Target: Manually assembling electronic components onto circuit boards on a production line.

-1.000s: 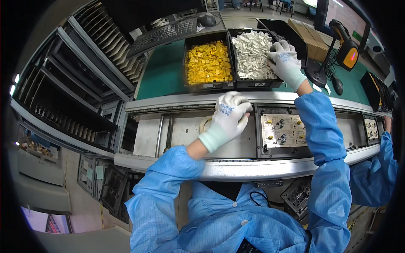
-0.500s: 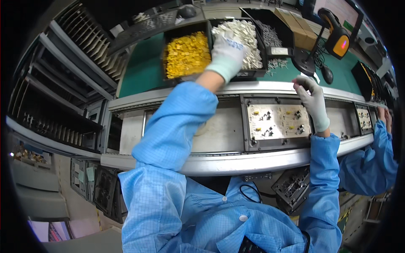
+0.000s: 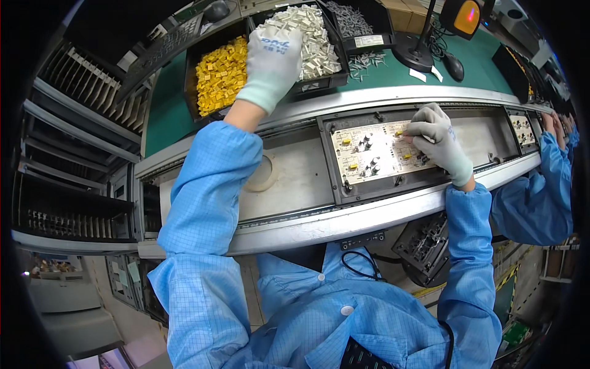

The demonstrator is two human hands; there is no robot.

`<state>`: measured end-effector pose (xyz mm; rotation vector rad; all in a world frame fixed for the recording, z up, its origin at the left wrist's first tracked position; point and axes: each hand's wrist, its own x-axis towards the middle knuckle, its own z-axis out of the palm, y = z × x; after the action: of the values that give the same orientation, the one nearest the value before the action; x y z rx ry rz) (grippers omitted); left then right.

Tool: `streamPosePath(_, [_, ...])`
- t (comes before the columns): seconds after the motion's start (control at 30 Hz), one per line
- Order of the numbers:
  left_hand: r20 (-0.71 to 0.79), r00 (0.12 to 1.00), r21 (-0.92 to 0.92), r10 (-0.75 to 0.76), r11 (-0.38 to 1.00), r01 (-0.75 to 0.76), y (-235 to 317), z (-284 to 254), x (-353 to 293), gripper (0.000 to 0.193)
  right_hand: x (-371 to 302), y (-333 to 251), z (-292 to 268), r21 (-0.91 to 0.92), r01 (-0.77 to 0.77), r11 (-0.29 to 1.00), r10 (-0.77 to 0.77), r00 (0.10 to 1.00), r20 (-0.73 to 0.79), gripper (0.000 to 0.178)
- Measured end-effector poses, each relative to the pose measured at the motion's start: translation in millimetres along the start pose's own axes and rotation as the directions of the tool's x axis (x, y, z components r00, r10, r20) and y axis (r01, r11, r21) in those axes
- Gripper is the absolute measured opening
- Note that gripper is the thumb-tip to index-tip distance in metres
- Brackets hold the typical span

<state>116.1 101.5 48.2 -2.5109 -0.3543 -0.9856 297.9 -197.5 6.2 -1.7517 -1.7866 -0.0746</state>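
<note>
My left hand (image 3: pixel 273 55), in a white glove, reaches over the bin of white parts (image 3: pixel 316 52). Its back faces up and its fingers are hidden, so whether they hold a part cannot be told. Over the right half of a pale circuit board (image 3: pixel 359 154) is my gloved right hand (image 3: pixel 435 135). Thumb and fingers are closed together close above the board; anything between them is too small to make out. Small yellow parts and black and silver components stand on the board, which sits in a black frame (image 3: pixel 329 169) on the line. The hand covers the board's right end.
Left of the white parts stands a bin of yellow parts (image 3: pixel 218 77); another bin holds grey metal pieces (image 3: pixel 350 19). A scanner (image 3: pixel 465 18) on a stand and a mouse (image 3: pixel 453 69) are behind the metal rail (image 3: pixel 381 99). Another person's hands (image 3: pixel 555 129) work at the right.
My right hand has come down from the board's far edge onto its right half. My left hand remains at the white parts. The whole view has shifted.
</note>
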Motion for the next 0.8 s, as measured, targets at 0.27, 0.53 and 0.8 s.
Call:
streamPosePath(0.27, [0.093, 0.992, -0.568, -0.087, 0.814, 0.124, 35.1, -53.1, -42.4, 0.019, 7.7, -2.5, 1.7, -0.200, 0.088, 0.976, -0.059, 0.987, 0.149, 0.015])
streamPosePath(0.53, [0.419, 0.908, -0.782, 0.000, 0.508, 0.361, 60.6, -84.5, -78.8, 0.027, 11.2, 2.4, -7.2, -0.213, 0.137, 0.967, -0.088, 0.970, 0.227, 0.019])
streamPosePath(0.8, [0.324, 0.946, -0.644, 0.020, 0.737, 0.205, 86.5, -72.3, -102.6, 0.013, -98.2, 0.5, -43.9, 0.307, -0.431, 0.848, 0.500, 0.463, -0.732, 0.023])
